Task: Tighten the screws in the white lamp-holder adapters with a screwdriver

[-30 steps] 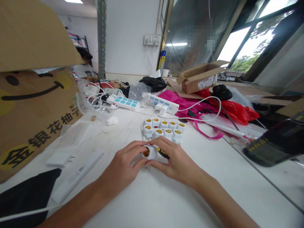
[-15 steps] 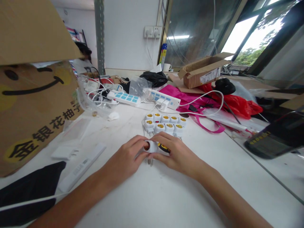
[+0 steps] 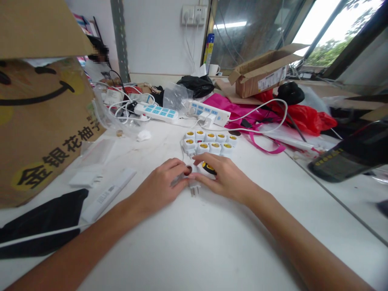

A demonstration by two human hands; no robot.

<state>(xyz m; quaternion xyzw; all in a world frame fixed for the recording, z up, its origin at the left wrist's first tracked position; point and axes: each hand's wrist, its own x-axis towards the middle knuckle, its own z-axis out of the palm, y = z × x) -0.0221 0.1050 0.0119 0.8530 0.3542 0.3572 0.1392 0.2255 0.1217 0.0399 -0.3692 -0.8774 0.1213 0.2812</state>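
Note:
A white plug-in lamp socket with metal prongs pointing toward me is between my two hands, low over the table. The thumb and fingers of my left hand grip it at the side of its dark round opening. My right hand has its thumb against the same socket, with the index finger arched above. Behind that thumb shows a black-and-yellow piece, partly hidden; its kind is unclear. Just beyond my hands stand several similar white sockets with brass-coloured insides, grouped in rows.
Power strips with cables lie farther back. At left are a large cardboard box, a white bar and a black flat pouch. An open carton, pink and red bags, and a dark device are at right.
The view has tilted down slightly, so the scene sits higher. My right index finger has lifted a little off the socket, and the prongs have turned slightly.

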